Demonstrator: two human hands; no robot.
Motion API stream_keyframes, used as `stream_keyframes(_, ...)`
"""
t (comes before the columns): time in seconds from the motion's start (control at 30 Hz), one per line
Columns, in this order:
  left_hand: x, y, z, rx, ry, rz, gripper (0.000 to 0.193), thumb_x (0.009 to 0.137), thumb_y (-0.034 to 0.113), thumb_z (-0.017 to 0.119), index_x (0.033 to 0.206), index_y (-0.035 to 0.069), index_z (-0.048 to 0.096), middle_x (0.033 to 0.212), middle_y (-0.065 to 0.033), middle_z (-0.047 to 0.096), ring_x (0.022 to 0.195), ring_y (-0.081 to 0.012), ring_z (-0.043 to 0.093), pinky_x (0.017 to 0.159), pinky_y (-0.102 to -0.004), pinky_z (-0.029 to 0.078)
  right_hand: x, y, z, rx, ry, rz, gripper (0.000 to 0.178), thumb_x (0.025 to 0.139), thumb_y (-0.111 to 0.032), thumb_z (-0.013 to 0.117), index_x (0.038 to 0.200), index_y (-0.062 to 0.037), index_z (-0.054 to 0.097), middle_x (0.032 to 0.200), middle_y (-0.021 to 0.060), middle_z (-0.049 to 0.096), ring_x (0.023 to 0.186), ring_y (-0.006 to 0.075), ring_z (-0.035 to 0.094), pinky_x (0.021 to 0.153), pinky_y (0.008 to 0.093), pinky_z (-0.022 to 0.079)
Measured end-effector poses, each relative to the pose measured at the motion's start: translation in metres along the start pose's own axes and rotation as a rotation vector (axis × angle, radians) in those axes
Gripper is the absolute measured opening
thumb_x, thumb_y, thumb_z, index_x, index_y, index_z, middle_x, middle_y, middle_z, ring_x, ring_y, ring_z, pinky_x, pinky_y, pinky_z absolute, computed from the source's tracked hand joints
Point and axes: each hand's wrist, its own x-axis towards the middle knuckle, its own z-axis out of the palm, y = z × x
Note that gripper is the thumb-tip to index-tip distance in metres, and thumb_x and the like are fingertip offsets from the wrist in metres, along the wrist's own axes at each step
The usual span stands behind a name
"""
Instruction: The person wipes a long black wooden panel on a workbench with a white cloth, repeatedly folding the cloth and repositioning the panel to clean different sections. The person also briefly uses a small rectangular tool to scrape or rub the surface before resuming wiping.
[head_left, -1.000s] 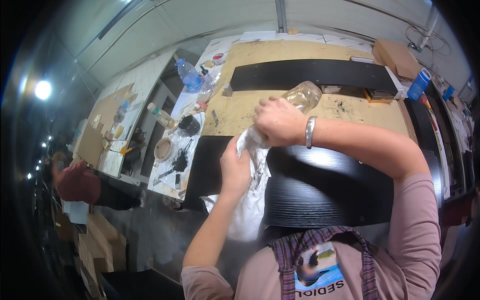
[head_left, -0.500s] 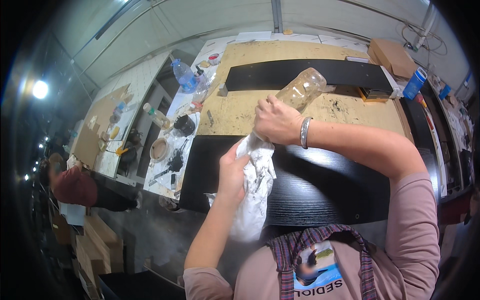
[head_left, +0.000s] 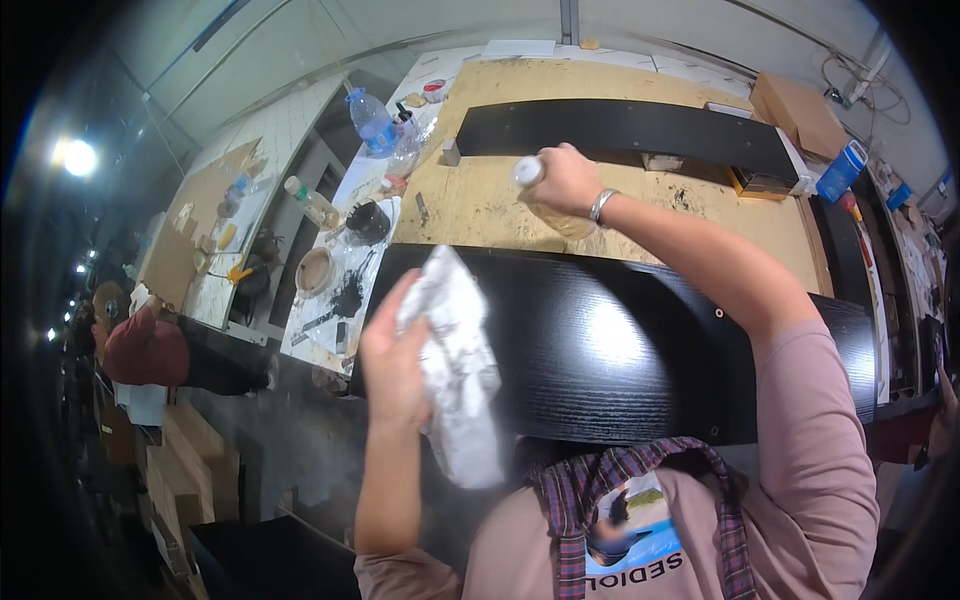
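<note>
My left hand (head_left: pixel 393 365) grips a crumpled white cloth (head_left: pixel 458 375) with dark smudges, held up over the left end of a glossy black wood-grain panel (head_left: pixel 560 350). Past the panel's far edge, my right hand (head_left: pixel 572 182) is wrapped around a clear plastic bottle (head_left: pixel 562 222). Its pale top points up and to the left, and yellowish liquid shows in its lower part. My fingers cover the bottle's middle. Apart from the bottle, the cloth hangs limp toward my body.
Beyond lies a stained plywood board (head_left: pixel 480 215) bearing a second black panel (head_left: pixel 620 130) on small blocks. At left, a side table holds a black cup (head_left: pixel 368 222), a round tub (head_left: pixel 315 270) and a large blue-tinted bottle (head_left: pixel 372 122). Far left, another person (head_left: pixel 148 350) stands.
The bottle was tipped with its mouth against the cloth; now it is turned mouth up and away from it. My left hand has moved left with the cloth.
</note>
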Motion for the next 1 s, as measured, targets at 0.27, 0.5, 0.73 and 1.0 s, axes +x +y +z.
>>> stream_keyframes(0.27, -0.05, 0.017, 0.034, 1.133, -0.143, 0.599, 0.043, 0.094, -0.005, 0.052, 0.137, -0.011, 0.056, 0.123, -0.0276, 0.067, 0.097, -0.0386, 0.073, 0.09, -0.0421, 0.059, 0.017, 0.092, 0.071, 0.471, -0.346, 0.447, 0.057, 0.07, -0.043, 0.092, 0.104, 0.0003, 0.076, 0.098, 0.0107, 0.075, 0.077, 0.0194, 0.07, 0.067, 0.0332, 0.056)
stream_keyframes(0.5, -0.082, -0.037, 0.017, 1.4, -0.474, 0.564, 0.054, 0.084, -0.003, 0.059, 0.138, -0.001, 0.06, 0.143, -0.0191, 0.06, 0.134, -0.037, 0.057, 0.11, -0.0505, 0.044, -0.004, 0.092, 0.026, 0.436, -0.522, 0.339, 0.061, 0.077, -0.035, 0.088, 0.123, 0.0021, 0.071, 0.108, 0.0167, 0.074, 0.089, 0.024, 0.07, 0.069, 0.0342, 0.056)
stream_keyframes(0.73, -0.091, -0.048, 0.06, 1.323, -0.59, 0.695, 0.052, 0.072, -0.001, 0.063, 0.124, -0.001, 0.068, 0.135, -0.0128, 0.065, 0.108, -0.0347, 0.062, 0.1, -0.0472, 0.05, -0.072, 0.093, -0.048, 0.249, -0.524, 0.108, 0.055, 0.096, -0.043, 0.067, 0.111, 0.0093, 0.073, 0.094, 0.0262, 0.074, 0.086, 0.0299, 0.073, 0.084, 0.0394, 0.056)
stream_keyframes(1.0, -0.049, 0.007, -0.004, 1.178, -0.19, 0.403, 0.041, 0.083, -0.011, 0.049, 0.117, -0.005, 0.071, 0.123, -0.0166, 0.066, 0.107, -0.0353, 0.061, 0.097, -0.0436, 0.05, -0.205, 0.131, -0.17, 0.082, -0.255, 0.255, 0.037, 0.1, -0.028, 0.064, 0.116, 0.005, 0.071, 0.11, 0.021, 0.074, 0.101, 0.0307, 0.07, 0.092, 0.0375, 0.053)
